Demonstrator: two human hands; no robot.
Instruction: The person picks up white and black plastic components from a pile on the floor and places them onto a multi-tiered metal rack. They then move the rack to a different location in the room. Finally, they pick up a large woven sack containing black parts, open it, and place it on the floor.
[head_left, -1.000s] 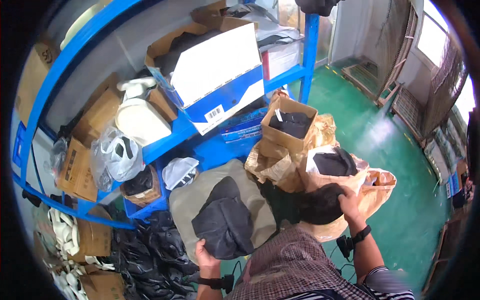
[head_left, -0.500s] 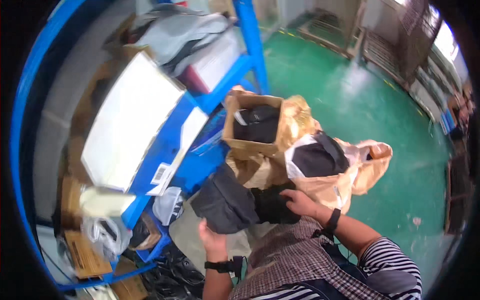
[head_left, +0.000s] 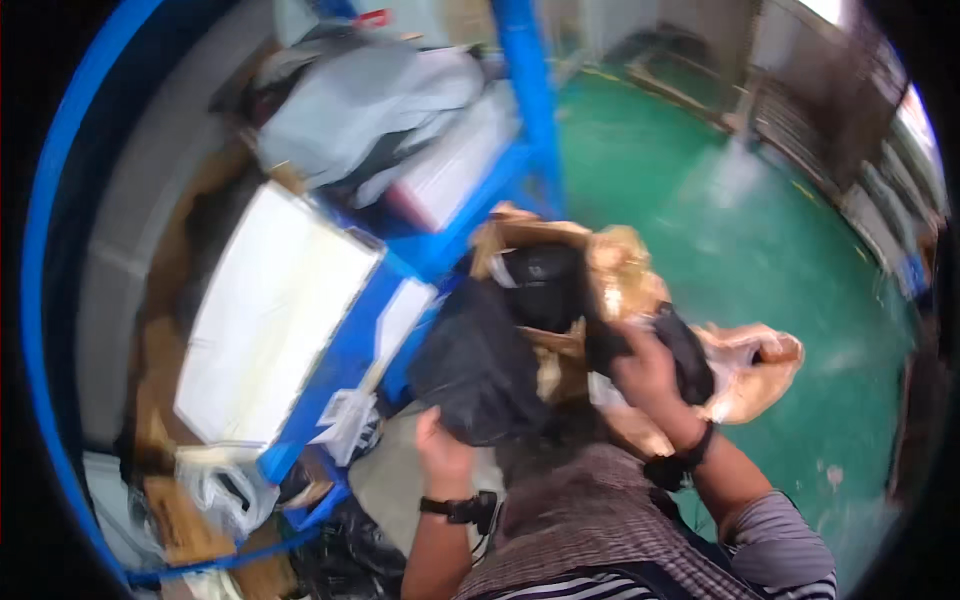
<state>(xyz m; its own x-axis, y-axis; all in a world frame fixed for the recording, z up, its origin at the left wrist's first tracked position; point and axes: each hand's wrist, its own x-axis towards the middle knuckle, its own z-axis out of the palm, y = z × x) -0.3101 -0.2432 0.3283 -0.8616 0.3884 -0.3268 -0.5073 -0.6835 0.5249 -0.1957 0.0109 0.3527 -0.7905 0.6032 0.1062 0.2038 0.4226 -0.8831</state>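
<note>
My left hand [head_left: 443,455] grips the near lower edge of a dark grey folded cloth [head_left: 475,370], which spreads up and away above my lap. My right hand [head_left: 648,375] is closed on a smaller black cloth [head_left: 604,345]; motion blurs its fingers. That black cloth is raised beside an open cardboard box [head_left: 545,234], partly over the box's right edge. Inside the box lie black fabric items [head_left: 540,285] with a white tag. Just right of my right hand, more black fabric [head_left: 690,360] sits in an open tan paper bag [head_left: 775,370].
A blue metal frame [head_left: 535,100] stands behind the box. On the left rack lie a white panel [head_left: 275,320], grey sheeting [head_left: 365,110] and a clear plastic bag [head_left: 228,492]. Crumpled gold wrapping [head_left: 622,265] is beside the box, on green floor [head_left: 660,165].
My right hand has lifted the black cloth away from my lap, up and to the right toward the box and bag. The left hand still holds the dark grey cloth, and the view has shifted.
</note>
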